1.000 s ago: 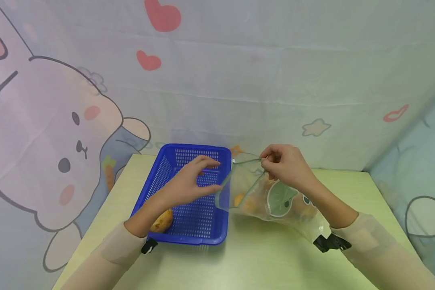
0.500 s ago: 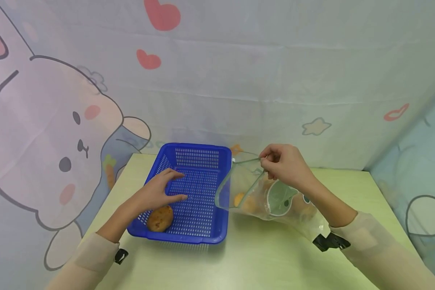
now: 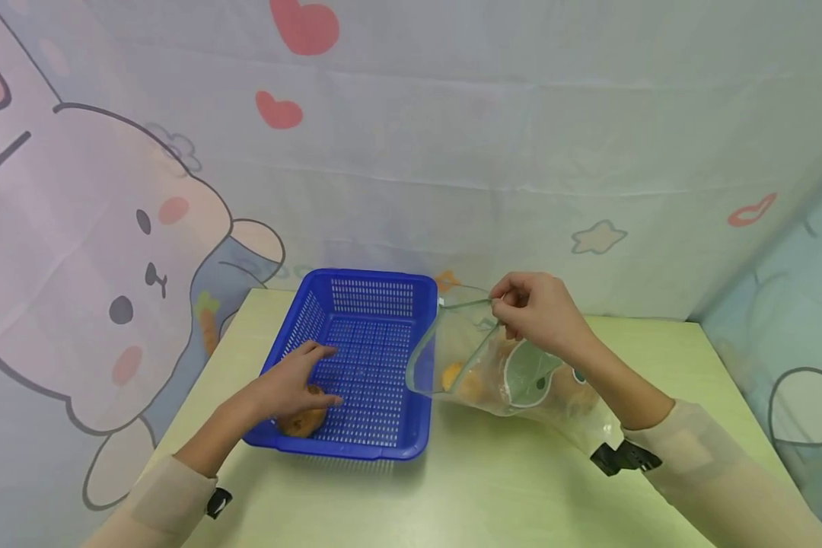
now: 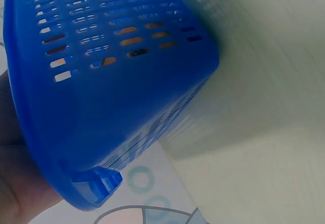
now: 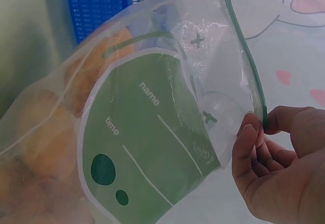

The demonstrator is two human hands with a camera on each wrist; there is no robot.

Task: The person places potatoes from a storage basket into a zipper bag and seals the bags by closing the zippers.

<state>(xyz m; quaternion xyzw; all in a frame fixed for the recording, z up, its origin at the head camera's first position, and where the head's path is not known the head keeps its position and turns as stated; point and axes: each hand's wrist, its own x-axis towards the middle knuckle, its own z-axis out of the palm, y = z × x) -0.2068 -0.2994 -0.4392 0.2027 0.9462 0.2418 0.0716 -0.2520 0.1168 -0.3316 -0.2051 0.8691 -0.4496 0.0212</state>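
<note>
In the head view, my left hand [image 3: 281, 387] is over the near left corner of a blue plastic basket [image 3: 421, 449], thumb and fingers spread apart. Just below it a brown potato [image 3: 301, 425] lies in that corner, partly covered by the hand. My right hand [image 3: 537, 308] pinches the green-edged rim of a clear zip bag [image 3: 493, 396], whose mouth gapes toward the basket. Inside the bag are several yellow-brown round things, seen through the plastic as potatoes [image 5: 48, 132]. The right wrist view shows thumb and fingertips on the zip edge. The left wrist view shows mostly the basket's outer wall [image 4: 132, 82].
Basket and bag stand side by side on a pale yellow-green table [image 3: 500, 487]. Behind them hangs a printed cloth [image 3: 418, 152] with a cartoon rabbit and hearts. The basket's rim stands up between the left hand and the bag.
My left hand has drawn back from beside the bag's mouth, moving left and toward me, then lowered over the potato. The right hand and bag have stayed in place.
</note>
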